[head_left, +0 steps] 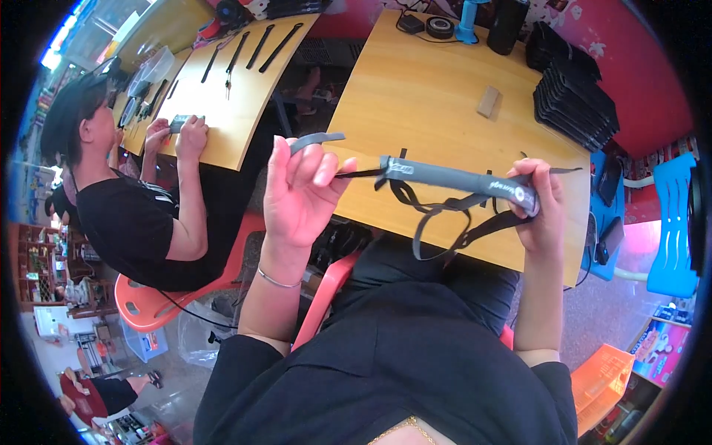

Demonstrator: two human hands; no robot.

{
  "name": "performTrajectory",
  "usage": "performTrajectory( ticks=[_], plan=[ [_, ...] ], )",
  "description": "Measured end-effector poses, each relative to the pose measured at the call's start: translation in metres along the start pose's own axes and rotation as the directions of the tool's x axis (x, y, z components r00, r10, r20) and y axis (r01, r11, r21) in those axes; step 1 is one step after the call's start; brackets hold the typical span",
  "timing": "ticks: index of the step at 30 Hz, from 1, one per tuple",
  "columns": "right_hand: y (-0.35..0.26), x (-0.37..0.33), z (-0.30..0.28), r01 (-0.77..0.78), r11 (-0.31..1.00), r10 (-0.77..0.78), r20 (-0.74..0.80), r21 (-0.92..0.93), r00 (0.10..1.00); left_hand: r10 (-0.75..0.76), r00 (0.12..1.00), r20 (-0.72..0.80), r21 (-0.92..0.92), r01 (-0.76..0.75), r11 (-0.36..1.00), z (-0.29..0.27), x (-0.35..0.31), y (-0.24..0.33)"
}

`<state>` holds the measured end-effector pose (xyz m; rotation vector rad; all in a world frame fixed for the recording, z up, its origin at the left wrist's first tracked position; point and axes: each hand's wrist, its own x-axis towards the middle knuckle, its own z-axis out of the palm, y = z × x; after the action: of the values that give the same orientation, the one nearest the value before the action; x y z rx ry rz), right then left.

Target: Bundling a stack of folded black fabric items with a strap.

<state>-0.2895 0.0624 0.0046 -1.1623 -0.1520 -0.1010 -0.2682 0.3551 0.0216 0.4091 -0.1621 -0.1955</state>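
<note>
A grey padded strap point(449, 178) with white printing stretches between my hands above the wooden table point(393, 89). At its right end my right hand point(541, 196) grips the pad, its thumb and fingers closed on it. My left hand point(304, 189) is raised beside the pad's left end, fingers curled round thin webbing. One grey strap end point(319, 139) sticks out above those fingers, and a dark band runs from them to the pad. Loose black webbing point(426, 230) loops and hangs below the pad. The bands cross, so I cannot trace each one.
A stack of black pouches point(575, 104) stands at the table's far right, with a tan block point(488, 101) to its left. A black cylinder point(509, 26) and a blue stand point(467, 21) are at the back. A co-worker point(126, 200) handles a small grey piece point(178, 124) at the left table.
</note>
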Motion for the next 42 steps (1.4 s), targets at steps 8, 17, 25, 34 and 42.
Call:
performTrajectory(
  ticks=[8,17,25,34,42],
  plan=[
    [-0.008,0.003,-0.021,-0.010,0.992,0.026,-0.122,0.126,0.992,0.126,0.990,-0.060,-0.068,-0.130,0.989,-0.022,-0.004,0.051],
    [-0.018,0.006,-0.013,0.062,0.994,-0.039,-0.227,0.094,0.973,0.145,0.986,-0.078,-0.186,-0.158,0.970,-0.023,-0.006,0.053],
    [-0.031,0.017,0.010,-0.041,0.996,0.064,0.341,-0.075,0.938,-0.188,0.976,-0.107,0.951,0.156,0.266,-0.011,-0.006,0.031],
    [-0.020,0.037,0.038,-0.279,0.933,0.340,0.306,-0.226,0.890,-0.480,0.862,0.162,0.975,-0.067,0.210,0.033,0.010,-0.029],
    [-0.016,-0.007,0.068,0.022,0.840,-0.027,-0.001,-0.542,1.000,-0.135,0.991,-0.005,0.844,0.076,0.530,0.010,0.016,-0.061]
  ],
)
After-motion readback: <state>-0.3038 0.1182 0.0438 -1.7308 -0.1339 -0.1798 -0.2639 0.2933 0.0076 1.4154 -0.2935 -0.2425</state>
